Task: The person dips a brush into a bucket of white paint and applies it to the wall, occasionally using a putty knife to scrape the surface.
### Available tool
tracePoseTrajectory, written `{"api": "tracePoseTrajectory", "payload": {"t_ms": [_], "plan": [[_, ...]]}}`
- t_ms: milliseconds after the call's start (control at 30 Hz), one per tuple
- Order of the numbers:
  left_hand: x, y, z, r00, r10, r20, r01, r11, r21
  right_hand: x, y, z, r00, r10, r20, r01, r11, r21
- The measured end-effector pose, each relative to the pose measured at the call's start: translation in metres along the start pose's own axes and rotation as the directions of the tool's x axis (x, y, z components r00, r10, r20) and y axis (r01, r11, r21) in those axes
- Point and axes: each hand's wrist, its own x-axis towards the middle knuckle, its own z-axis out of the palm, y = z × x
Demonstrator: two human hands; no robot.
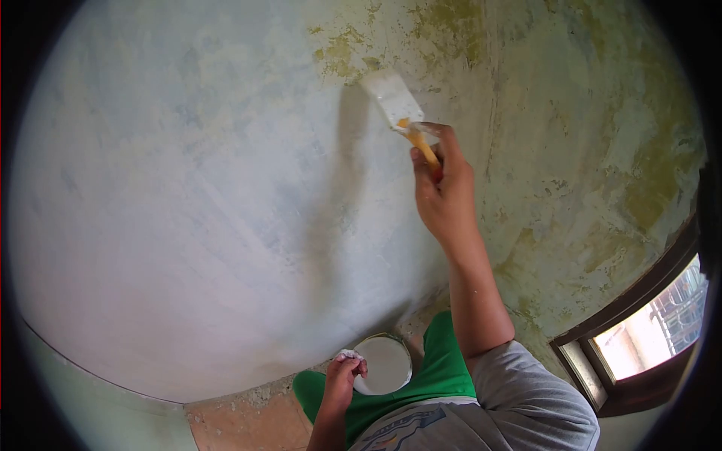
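Observation:
My right hand is closed round the yellow-orange handle of a wide paintbrush. White paint coats the brush head, which is at the wall, just below an olive-stained patch. A bucket of white paint stands low in front of me, close to my legs. At the bucket's left side is my left hand, fingers curled together. Something whitish and crumpled shows at those fingers; whether it is a rag or paint on the skin I cannot make out.
To the right, the wall turns at a corner into a patchy greenish wall. A dark-framed window with a grille is at lower right. Reddish floor tiles show at lower left, beside a pale green surface.

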Motion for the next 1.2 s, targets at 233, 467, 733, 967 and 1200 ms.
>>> {"api": "tracePoseTrajectory", "payload": {"t_ms": [233,467,733,967,1200], "plan": [[0.002,-0.003,-0.003,1.000,-0.003,0.006,0.003,1.000,0.020,-0.003,0.019,0.024,0.996,-0.052,0.067,0.065,0.977,-0.201],[0.002,0.001,-0.004,1.000,0.003,-0.005,-0.003,1.000,0.031,-0.007,-0.025,-0.028,0.974,0.134,0.180,-0.078,0.955,-0.286],[0.011,-0.002,0.003,1.000,-0.009,0.006,0.009,1.000,0.012,0.014,-0.004,0.006,0.982,-0.106,0.156,0.131,0.978,-0.161],[0.019,-0.006,0.012,0.996,-0.021,0.085,0.020,1.000,0.006,0.002,0.006,-0.030,0.930,0.125,0.346,-0.054,0.976,-0.209],[0.022,-0.008,0.014,0.997,-0.016,0.072,0.015,1.000,0.021,0.008,0.001,-0.035,0.976,0.089,0.199,-0.073,0.994,-0.087]]}}
